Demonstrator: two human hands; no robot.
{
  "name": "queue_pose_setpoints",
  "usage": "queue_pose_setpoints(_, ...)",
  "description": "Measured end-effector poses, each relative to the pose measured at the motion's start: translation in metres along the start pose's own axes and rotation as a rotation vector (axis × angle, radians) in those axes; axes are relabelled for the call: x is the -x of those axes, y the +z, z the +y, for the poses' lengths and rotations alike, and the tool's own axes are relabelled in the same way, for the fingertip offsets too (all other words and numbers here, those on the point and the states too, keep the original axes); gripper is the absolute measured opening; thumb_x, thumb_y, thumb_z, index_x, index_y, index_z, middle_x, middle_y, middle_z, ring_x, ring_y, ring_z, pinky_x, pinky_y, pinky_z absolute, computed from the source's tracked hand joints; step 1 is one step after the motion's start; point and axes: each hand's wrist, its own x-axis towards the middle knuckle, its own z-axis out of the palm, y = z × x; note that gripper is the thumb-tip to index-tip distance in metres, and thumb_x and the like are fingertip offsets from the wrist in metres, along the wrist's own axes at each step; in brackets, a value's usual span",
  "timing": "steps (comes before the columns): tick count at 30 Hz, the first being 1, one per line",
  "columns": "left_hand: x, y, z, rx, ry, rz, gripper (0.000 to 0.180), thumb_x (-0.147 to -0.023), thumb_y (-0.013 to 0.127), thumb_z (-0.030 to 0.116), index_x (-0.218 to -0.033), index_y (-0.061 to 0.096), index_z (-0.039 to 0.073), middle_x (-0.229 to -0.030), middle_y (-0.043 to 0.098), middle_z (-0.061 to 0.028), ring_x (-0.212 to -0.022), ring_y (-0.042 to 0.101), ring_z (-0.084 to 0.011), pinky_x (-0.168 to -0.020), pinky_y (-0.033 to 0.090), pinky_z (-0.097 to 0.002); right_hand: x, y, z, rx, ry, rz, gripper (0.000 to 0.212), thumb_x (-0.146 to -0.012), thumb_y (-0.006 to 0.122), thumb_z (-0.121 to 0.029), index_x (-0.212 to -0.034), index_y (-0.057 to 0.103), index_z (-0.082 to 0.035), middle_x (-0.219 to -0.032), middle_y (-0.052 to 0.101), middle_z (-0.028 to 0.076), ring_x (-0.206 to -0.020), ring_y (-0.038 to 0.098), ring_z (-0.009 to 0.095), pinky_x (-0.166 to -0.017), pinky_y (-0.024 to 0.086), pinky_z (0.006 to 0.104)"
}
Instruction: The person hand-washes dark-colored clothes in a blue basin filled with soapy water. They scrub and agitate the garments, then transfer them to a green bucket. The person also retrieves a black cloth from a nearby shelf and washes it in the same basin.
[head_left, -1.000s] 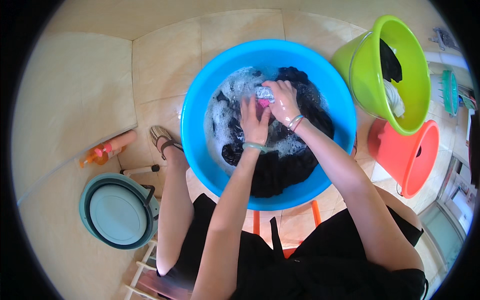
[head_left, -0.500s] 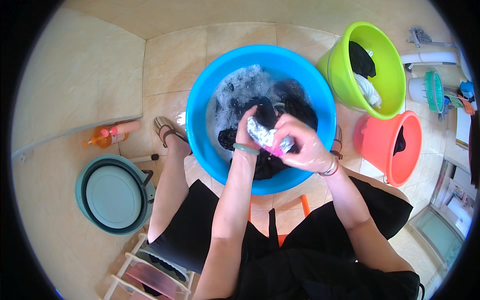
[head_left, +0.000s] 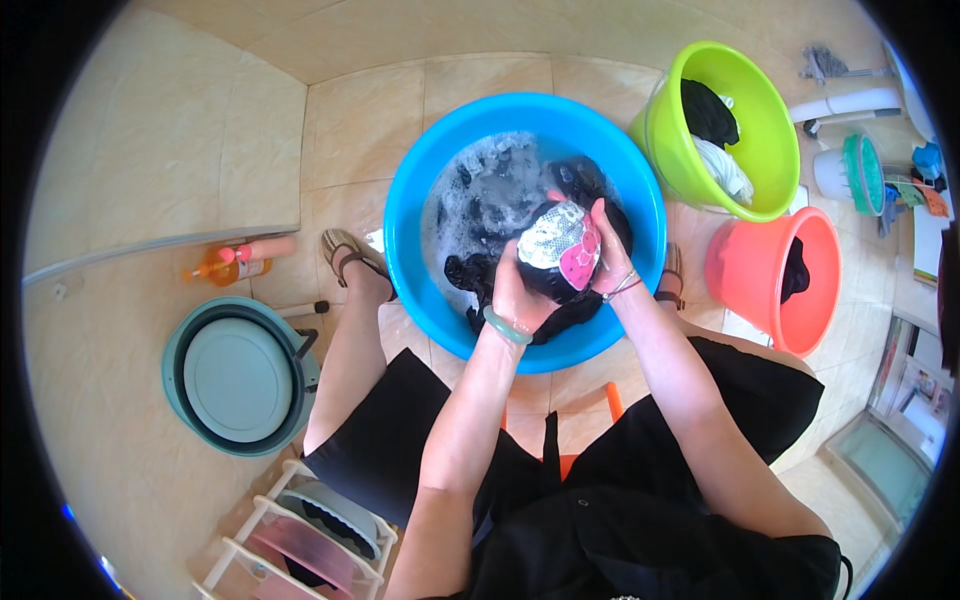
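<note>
Between my two hands is a wet black garment (head_left: 560,243) with a shiny silver-white patch and a pink bow shape facing up. My left hand (head_left: 524,292), a pale green bangle at its wrist, cups the garment's left and lower side. From the right, my right hand (head_left: 613,252) holds it with the fingers along its edge. Both hands are over a large blue tub (head_left: 408,293) on the floor. In the tub, other dark cloth (head_left: 475,272) lies in foamy water (head_left: 487,178). Parts of the fingers are hidden beneath the garment.
A green bucket (head_left: 770,120) with black and white cloth stands at the far right, beside a coral bucket (head_left: 735,265) holding dark cloth. Left are a grey-green basin (head_left: 182,400), bottles (head_left: 235,265) and a white rack (head_left: 262,515). My feet flank the tub.
The garment, bunched and tilted between my hands before, is now spread with its pink and silver design upward. My hands have moved slightly right and turned to cup it from both sides.
</note>
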Motion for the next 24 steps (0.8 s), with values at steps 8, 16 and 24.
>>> queue_pose_setpoints(8, -0.003, -0.02, 0.01, -0.129, -0.008, 0.004, 0.067, -0.094, 0.036, 0.067, -0.137, 0.049, 0.018, -0.136, 0.055, -0.0033, -0.124, 0.052, -0.0247, -0.104, 0.039, -0.0514, 0.0, 0.05, -0.005, 0.539, -0.267, 0.187, 0.027, -0.087, 0.068, -0.01, -0.113, 0.061, -0.006, -0.095, 0.064, 0.001, -0.088, 0.062, 0.009, -0.079, 0.05, 0.0227)
queue_pose_setpoints(16, 0.008, 0.005, -0.017, -0.138, 0.464, 0.013, 0.053, -0.096, 0.051, 0.052, -0.131, 0.051, 0.012, -0.127, 0.059, -0.0077, -0.119, 0.056, -0.0211, -0.099, 0.044, -0.0415, 0.011, 0.059, 0.009, 0.413, -0.462, 0.271, 0.015, -0.088, 0.069, -0.012, -0.1, 0.061, -0.007, -0.112, 0.067, 0.009, -0.097, 0.063, 0.014, -0.086, 0.049, 0.0263)
queue_pose_setpoints(24, 0.013, 0.042, -0.018, -1.245, 1.367, 0.317, 0.022, -0.07, 0.075, 0.005, -0.084, 0.058, 0.003, -0.112, 0.061, -0.0173, -0.102, 0.06, -0.0323, -0.09, 0.047, -0.038, 0.011, 0.049, 0.021, -0.195, -0.113, 0.173, 0.026, -0.098, 0.055, -0.023, -0.12, 0.057, -0.009, -0.107, 0.066, 0.006, -0.099, 0.064, 0.019, -0.087, 0.052, 0.0356)
